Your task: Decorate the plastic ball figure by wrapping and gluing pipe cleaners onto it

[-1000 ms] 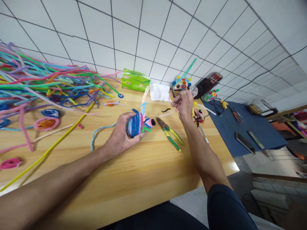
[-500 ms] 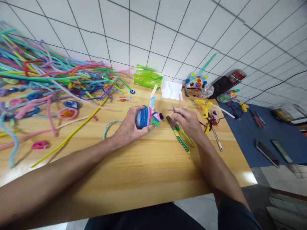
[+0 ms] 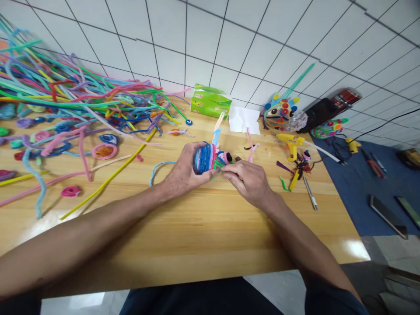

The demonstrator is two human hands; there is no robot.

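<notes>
My left hand (image 3: 183, 170) is wrapped round a pipe-cleaner figure (image 3: 204, 158), which has a blue body, a pink band and a small black-tipped end. It is held just above the table. A light blue and cream strip (image 3: 218, 131) sticks up from it. On its right side is a green pipe cleaner (image 3: 218, 164), and the fingertips of my right hand (image 3: 247, 179) are pinched at it, touching the figure. A dark tip of the pliers (image 3: 238, 159) shows behind my right knuckles; the rest is hidden under the hand. A light blue pipe cleaner (image 3: 159, 165) curves out behind my left hand.
A heap of coloured pipe cleaners (image 3: 98, 100) spreads over the left. Along the wall stand a green tissue pack (image 3: 210, 103), white paper (image 3: 244, 119) and a decorated figure (image 3: 278, 114). To the right are a yellow glue gun (image 3: 291, 143), a pen (image 3: 310, 194) and a blue mat (image 3: 361, 183).
My right hand has moved left from above the pliers to the figure, its fingers closing at the green pipe cleaner. My left hand keeps its hold. The view has shifted slightly left.
</notes>
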